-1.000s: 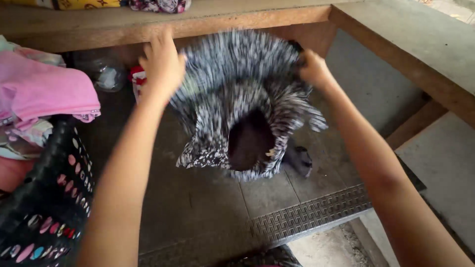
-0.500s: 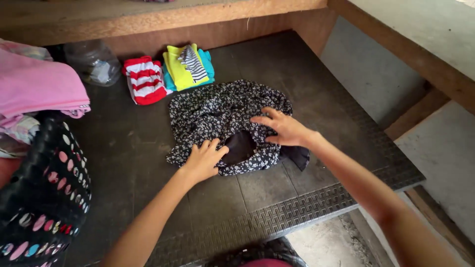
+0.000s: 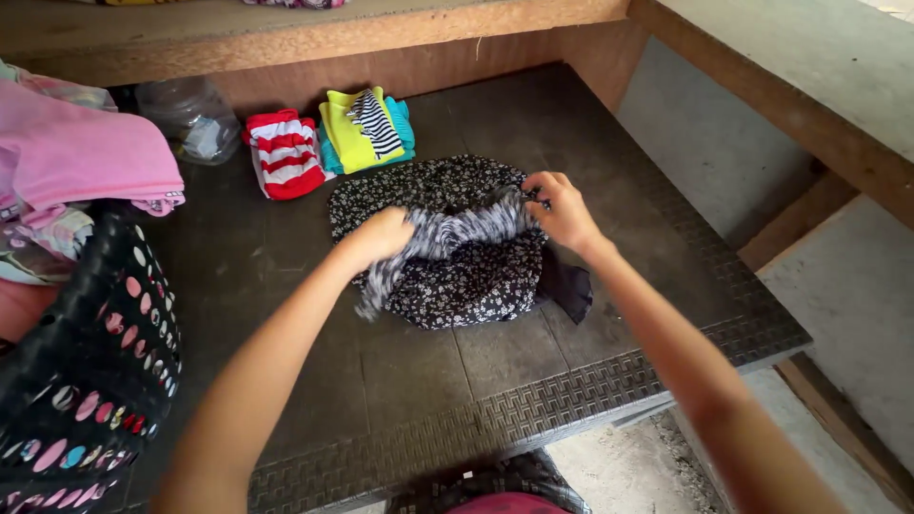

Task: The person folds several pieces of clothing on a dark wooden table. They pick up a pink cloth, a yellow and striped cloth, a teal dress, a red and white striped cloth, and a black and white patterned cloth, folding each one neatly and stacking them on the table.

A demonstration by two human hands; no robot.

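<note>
— What are the two hands doing with their grip?
— The left hand (image 3: 381, 235) and the right hand (image 3: 560, 207) each pinch one end of a lifted fold of the black floral garment (image 3: 466, 271); fingers closed on cloth, not spread.
— Where does the garment lie?
— On the dark bench (image 3: 400, 381), directly under and between the hands. The raised fold runs left to right, from one grip to the other, so neither hand is nearer.
— And round about?
— Behind it sit a folded red striped piece (image 3: 284, 155) and a folded yellow piece (image 3: 362, 128); a black basket (image 3: 86, 381) with pink clothes (image 3: 81, 162) stands at the left.
— What changed from half a second ago?
— Then both hands pressed flat on the cloth; now an edge is picked up and drawn across.
</note>
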